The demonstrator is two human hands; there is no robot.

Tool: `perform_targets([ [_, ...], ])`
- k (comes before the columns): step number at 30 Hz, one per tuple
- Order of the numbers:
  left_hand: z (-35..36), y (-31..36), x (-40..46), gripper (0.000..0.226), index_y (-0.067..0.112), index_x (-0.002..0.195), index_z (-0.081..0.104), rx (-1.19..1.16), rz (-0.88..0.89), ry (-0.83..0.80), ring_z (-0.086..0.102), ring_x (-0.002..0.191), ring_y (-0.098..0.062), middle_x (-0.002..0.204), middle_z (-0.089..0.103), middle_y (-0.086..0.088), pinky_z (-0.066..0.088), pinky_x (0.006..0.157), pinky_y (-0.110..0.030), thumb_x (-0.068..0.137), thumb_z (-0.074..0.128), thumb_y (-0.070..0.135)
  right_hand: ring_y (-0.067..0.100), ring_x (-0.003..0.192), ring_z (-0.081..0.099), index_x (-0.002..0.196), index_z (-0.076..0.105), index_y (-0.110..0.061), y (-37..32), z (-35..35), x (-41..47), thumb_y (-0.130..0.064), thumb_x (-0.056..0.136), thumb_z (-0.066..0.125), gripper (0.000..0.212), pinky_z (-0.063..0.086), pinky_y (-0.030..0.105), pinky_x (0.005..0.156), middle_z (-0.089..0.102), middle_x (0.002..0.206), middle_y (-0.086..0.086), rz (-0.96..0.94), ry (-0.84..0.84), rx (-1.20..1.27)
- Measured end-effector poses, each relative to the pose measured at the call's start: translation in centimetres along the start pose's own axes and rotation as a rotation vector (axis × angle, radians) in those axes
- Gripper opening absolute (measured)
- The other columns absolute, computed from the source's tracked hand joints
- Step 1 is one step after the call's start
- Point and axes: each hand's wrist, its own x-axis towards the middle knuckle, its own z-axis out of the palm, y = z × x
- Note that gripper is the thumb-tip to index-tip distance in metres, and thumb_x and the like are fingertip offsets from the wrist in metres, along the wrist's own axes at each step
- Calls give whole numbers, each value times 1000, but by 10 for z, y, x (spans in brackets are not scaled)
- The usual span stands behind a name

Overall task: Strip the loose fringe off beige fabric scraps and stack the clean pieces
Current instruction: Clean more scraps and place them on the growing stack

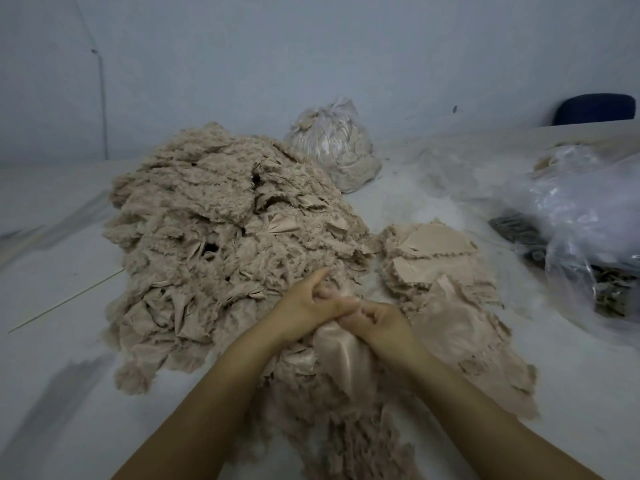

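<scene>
While both forearms reached in from the near edge, the left hand (304,308) and the right hand (375,320) met over one beige scrap (341,355), each grip curled tight and pinching its upper edge, the fingertips of the two hands touching. The scrap's smooth middle hung below the hands and draped over more frayed pieces lying at the near side of the white tabletop (62,306). Just behind and to the left rose the big heap of fringed scraps (214,237), fluffy all along its edges. To the right of the hands sat the stack of clean pieces (433,251), flatter and smoother, with another loose spread of fabric (460,327) beside the right wrist. Farther back stood a tied clear bag (332,140) filled with beige material, and at the far right lay crumpled clear plastic (581,209) over something dark.
</scene>
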Motion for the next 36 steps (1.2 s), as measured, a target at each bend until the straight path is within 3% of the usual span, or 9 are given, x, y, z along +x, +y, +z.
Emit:
perform_targets([
  [2,6,4,2,10,22,96,67,-106,36,80,59,61,-3,76,65,1,47,55,-15,87,67,25,8,44,45,64,55,-10,0,2,-4,-20,88,68,29,37,21,44,51,51,-4,-30,-7,-107],
  [6,-11,-3,12,13,13,91,66,-505,-106,452,41,38,-4,59,56,0,33,36,-16,95,54,14,15,50,32,74,49,-8,3,-4,-9,-19,87,69,26,28,22,49,34,58,5,-24,73,-37],
  [13,14,-4,-5,25,16,73,57,-538,-147,9,55,59,-12,66,57,0,46,59,-28,94,54,29,21,69,68,93,64,-1,-3,2,-6,-9,92,59,9,55,30,61,72,83,16,-28,160,362],
  [16,20,-2,-6,21,14,72,56,-468,-69,169,49,58,-17,66,56,-3,38,52,-26,93,56,16,17,60,68,97,61,0,-4,-2,-5,-8,93,58,10,53,26,51,72,72,9,-46,224,435],
  [19,9,1,-2,20,6,78,56,-384,-71,287,50,60,-18,72,58,-8,39,53,-25,96,52,15,23,68,68,97,66,-2,0,-9,-5,-14,91,63,14,55,35,62,73,81,13,-43,203,308],
  [24,10,15,-6,6,26,87,66,-154,159,72,59,67,5,71,65,19,43,61,-9,86,66,20,16,60,52,77,63,6,0,-5,-1,-16,85,70,24,41,28,56,61,66,7,-89,156,42],
  [26,17,18,-6,12,26,84,67,-69,195,15,59,68,9,70,66,21,43,63,-9,84,70,14,4,50,47,61,67,-13,-1,-3,-1,-13,84,71,24,38,20,51,56,52,-9,-118,133,-66],
  [32,4,0,6,23,10,74,54,-729,-108,482,33,40,-7,58,43,-2,27,38,-18,97,49,11,19,57,43,51,57,-20,-4,-7,-3,-19,80,75,35,35,27,54,50,57,6,-75,148,8],
  [36,4,-3,2,34,9,69,55,-687,-205,312,47,41,-8,66,56,-8,37,39,-19,97,48,26,25,64,52,71,65,0,-5,-6,-3,-16,85,70,22,43,34,62,58,68,19,-2,142,166],
])
